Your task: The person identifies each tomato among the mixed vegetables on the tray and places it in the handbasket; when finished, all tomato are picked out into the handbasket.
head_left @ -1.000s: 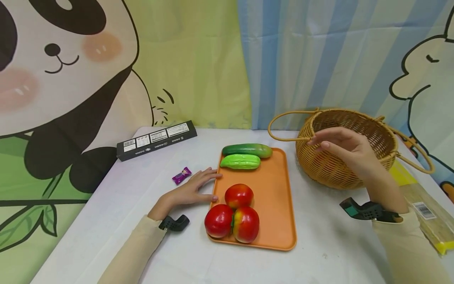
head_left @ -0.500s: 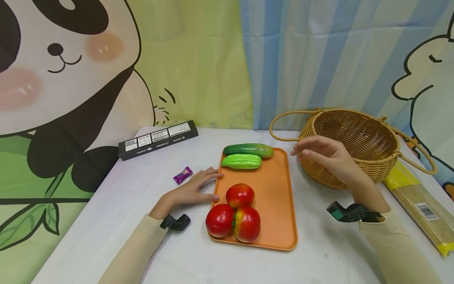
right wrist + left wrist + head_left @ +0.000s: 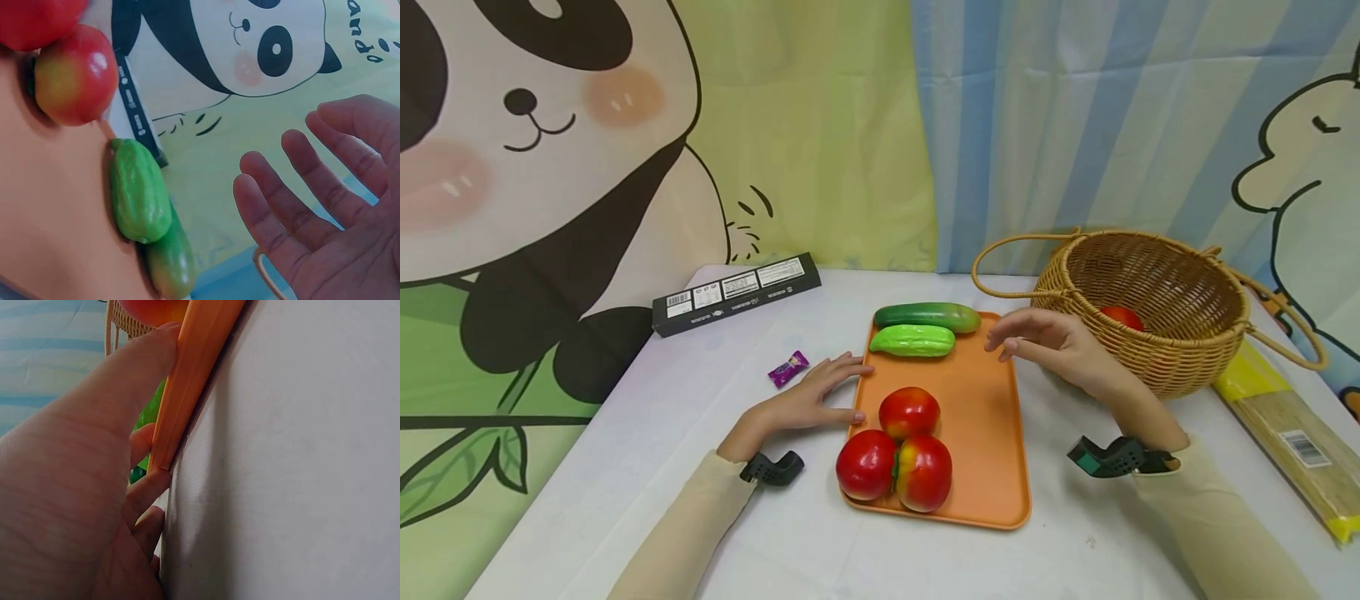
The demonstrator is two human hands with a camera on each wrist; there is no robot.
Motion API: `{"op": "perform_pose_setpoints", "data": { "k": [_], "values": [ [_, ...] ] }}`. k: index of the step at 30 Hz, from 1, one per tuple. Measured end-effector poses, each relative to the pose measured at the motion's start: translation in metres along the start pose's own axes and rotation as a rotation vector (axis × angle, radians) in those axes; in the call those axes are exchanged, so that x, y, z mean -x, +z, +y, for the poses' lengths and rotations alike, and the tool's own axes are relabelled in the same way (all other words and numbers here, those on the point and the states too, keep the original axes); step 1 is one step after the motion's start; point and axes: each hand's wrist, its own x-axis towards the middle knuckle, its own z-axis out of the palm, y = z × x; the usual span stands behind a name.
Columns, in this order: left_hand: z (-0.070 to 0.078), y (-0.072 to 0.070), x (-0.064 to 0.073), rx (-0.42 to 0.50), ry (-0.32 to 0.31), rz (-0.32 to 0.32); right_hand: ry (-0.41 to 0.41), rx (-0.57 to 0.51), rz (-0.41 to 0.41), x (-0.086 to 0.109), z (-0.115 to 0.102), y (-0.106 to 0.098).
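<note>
An orange tray [image 3: 977,433] holds several pieces of shiny red round fruit [image 3: 910,413], one with a yellow patch, at its near left. At its far end lie a dark green cucumber [image 3: 927,317] and a lighter, ridged green vegetable [image 3: 913,341]. My left hand [image 3: 805,402] rests at the tray's left edge, thumb and fingertips on the rim in the left wrist view. Over the tray's far right edge hovers my right hand [image 3: 1060,346], fingers loosely bent and holding nothing. The right wrist view shows its spread fingers [image 3: 269,212] near the green vegetables.
Right of the tray stands a wicker basket [image 3: 1150,354] with handles out to both sides and a red fruit [image 3: 1122,317] inside. A yellow-ended packet [image 3: 1292,433] lies beyond it. Left are a purple-wrapped candy [image 3: 788,368] and a long black box [image 3: 737,293].
My right hand has moved left from over the basket to the tray's right edge, uncovering the red fruit inside the basket. My left hand has stayed at the tray.
</note>
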Motion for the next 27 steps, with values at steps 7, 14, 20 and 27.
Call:
{"op": "perform_pose_setpoints", "data": {
  "k": [7,14,20,27],
  "values": [
    [-0.002,0.000,0.000,-0.007,-0.008,0.003,0.017,0.007,-0.037,-0.005,0.009,0.011],
    [-0.001,0.000,0.001,-0.006,-0.004,0.000,-0.026,-0.027,-0.092,-0.013,0.018,0.020],
    [0.000,-0.001,0.000,-0.017,0.005,0.006,0.006,-0.029,-0.121,-0.013,0.022,0.028],
    [0.000,-0.001,0.001,-0.008,0.005,0.007,0.119,-0.020,-0.156,-0.012,0.026,0.041]
  ]
}}
